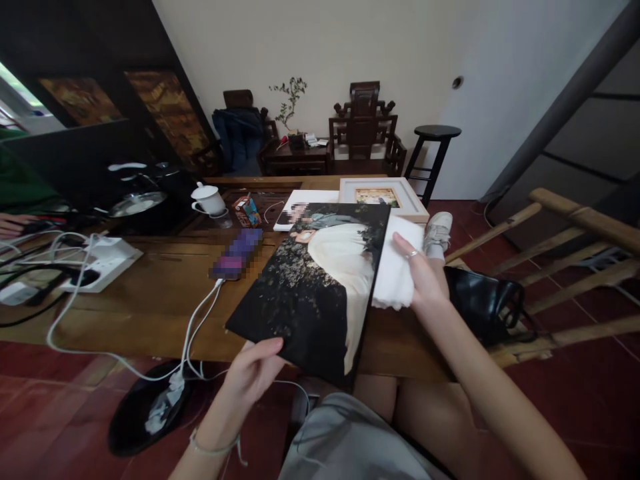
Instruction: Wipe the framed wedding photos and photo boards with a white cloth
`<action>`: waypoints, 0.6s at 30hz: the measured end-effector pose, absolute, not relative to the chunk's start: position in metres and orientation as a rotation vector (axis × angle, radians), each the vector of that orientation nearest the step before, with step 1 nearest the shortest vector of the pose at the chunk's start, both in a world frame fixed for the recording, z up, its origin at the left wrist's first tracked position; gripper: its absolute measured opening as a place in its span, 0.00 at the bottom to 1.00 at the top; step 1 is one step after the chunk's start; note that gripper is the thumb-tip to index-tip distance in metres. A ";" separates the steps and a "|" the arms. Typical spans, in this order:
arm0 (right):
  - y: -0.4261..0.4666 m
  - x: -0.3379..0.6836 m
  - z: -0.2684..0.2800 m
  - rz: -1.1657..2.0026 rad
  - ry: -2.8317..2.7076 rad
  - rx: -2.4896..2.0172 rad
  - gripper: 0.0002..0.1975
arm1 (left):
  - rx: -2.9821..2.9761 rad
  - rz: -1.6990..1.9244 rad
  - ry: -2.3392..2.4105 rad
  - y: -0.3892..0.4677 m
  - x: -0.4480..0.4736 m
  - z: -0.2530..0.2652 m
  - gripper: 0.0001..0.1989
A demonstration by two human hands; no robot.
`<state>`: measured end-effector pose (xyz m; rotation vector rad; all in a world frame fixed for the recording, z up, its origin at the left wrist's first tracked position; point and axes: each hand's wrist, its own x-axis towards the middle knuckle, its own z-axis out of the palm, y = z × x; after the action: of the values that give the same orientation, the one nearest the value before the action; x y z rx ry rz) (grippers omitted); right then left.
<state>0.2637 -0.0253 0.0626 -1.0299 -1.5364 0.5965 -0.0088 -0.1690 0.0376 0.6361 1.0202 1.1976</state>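
Note:
A dark photo panel (320, 287) with a figure in a long white dress is tilted over the table's front edge. My left hand (257, 373) grips its lower left edge, thumb on top and fingers underneath. On the panel's right side, my right hand (417, 270) is closed on a white cloth (395, 267), which lies against the panel's edge. Behind the panel, a white picture frame (415, 203) with a small picture inside rests on the table, beside a flat white sheet or board (317, 195) that the panel partly covers.
On the wooden table (155, 320) are a phone (237, 253) on a white cable, a power strip (105, 267), a lidded white cup (207, 199), a small box (247, 212) and a pot (137, 207). A black bin (145, 413) stands below. A bamboo chair (565, 267) is at right.

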 end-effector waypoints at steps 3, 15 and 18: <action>-0.024 0.285 0.079 0.571 -1.298 -1.108 0.19 | 0.639 1.219 1.075 -0.189 -0.026 0.022 0.26; -0.055 0.298 0.090 -0.395 -2.665 -1.146 0.30 | 0.477 1.258 1.169 -0.205 -0.034 -0.009 0.09; -0.057 0.290 0.074 -0.355 -2.859 -1.125 0.30 | 0.448 1.263 1.166 -0.202 -0.036 -0.011 0.10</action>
<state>0.2900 -0.0569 0.0743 -1.1254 -2.8591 -0.3555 -0.0355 -0.2016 -0.0108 0.4475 1.1660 1.2625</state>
